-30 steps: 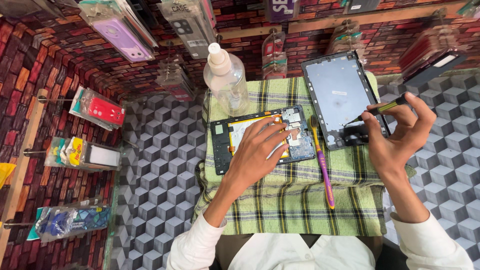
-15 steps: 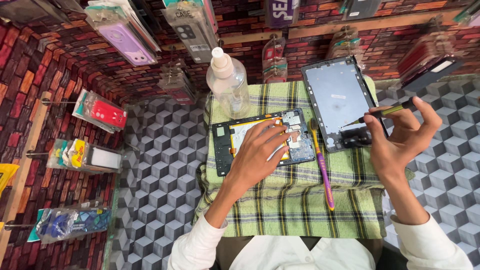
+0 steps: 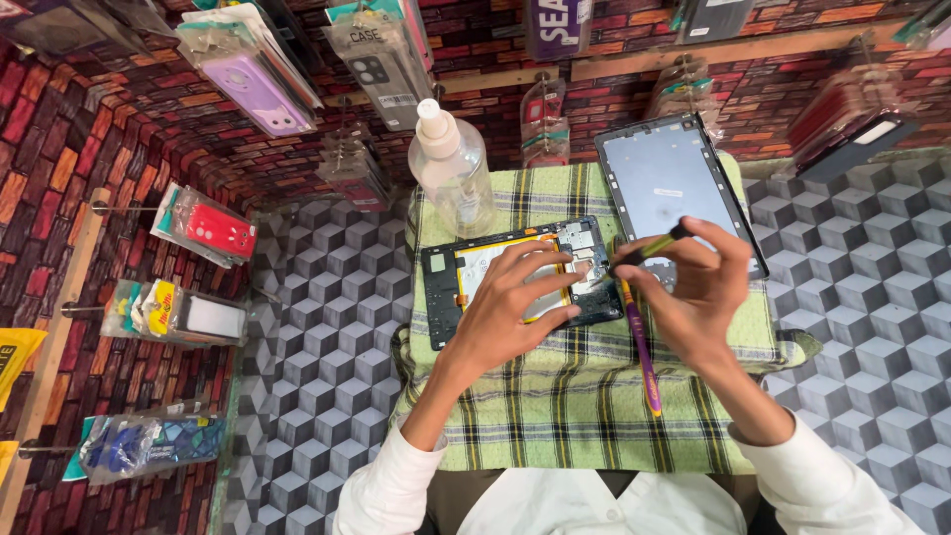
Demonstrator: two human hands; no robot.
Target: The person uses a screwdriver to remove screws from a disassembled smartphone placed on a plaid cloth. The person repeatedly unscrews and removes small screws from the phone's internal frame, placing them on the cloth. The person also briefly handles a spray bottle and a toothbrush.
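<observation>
Right hand has moved left since the earlier frames: it was over the lower right edge of the detached grey tablet screen panel, and now sits between that panel and the opened black tablet body with exposed battery and circuit board. Its fingers are pinched closed around a slim black-and-yellow screwdriver, held slanted, tip pointing down-left toward the right end of the tablet body, near the board. Whether the tip touches the board cannot be told.

Left hand unchanged in place: spread flat, fingers wide, pressing on the tablet body's battery area, holding nothing.

Tablet body lies in the same spot, flat on the green-and-yellow checked cloth, long side across the view. Screen panel has not shifted; it lies just right of and slightly beyond the body, tilted, on the same cloth.

Purple-and-yellow pen-shaped tool lies on the cloth as before, below the right hand, running toward the person.

Clear plastic bottle with white cap stands upright at the cloth's far left corner, same position.

Packaged phone cases hang on the brick-patterned wall, left.
</observation>
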